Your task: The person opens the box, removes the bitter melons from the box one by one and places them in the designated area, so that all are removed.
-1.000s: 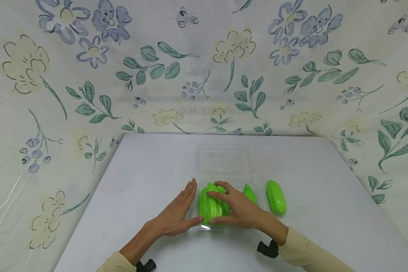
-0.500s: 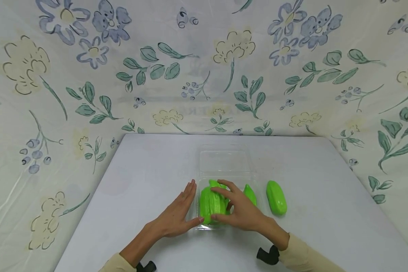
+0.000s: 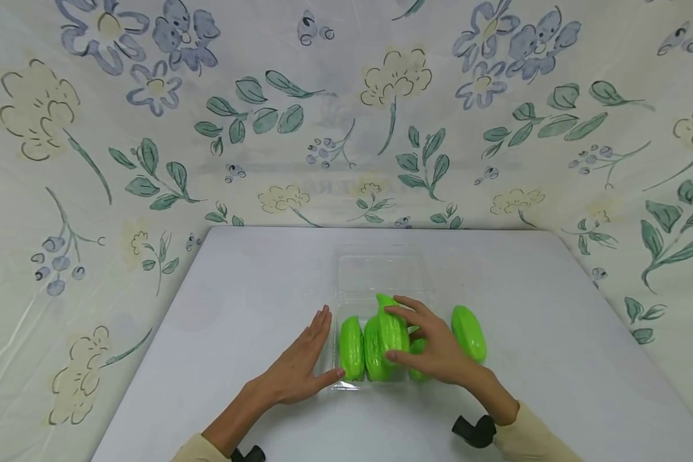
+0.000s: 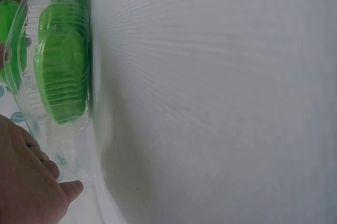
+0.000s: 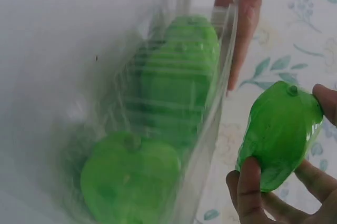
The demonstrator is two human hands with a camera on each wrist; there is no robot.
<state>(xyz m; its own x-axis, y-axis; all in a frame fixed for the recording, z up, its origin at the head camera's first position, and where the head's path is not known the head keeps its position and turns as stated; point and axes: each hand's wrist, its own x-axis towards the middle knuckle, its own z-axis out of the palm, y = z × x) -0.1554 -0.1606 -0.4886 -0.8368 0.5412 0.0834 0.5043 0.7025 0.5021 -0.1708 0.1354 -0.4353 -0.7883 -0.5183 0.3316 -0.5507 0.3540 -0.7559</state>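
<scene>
A clear plastic clamshell box lies with its lid open on the white table. Inside it are a green mango at the left, another green mango in the middle and a partly hidden green mango at the right. Above the box, my right hand holds a green mango between thumb and fingers, clear of the others in the right wrist view. My left hand rests with straight fingers along the box's left side, its thumb at the front corner.
One more green mango lies on the white table, right of the box and partly behind my right hand. The clear lid stretches toward the back. A floral cloth hangs behind the table.
My right hand has lifted a mango from the left part of the box and carried it right, uncovering two mangoes beneath. My left hand stays at the box's side.
</scene>
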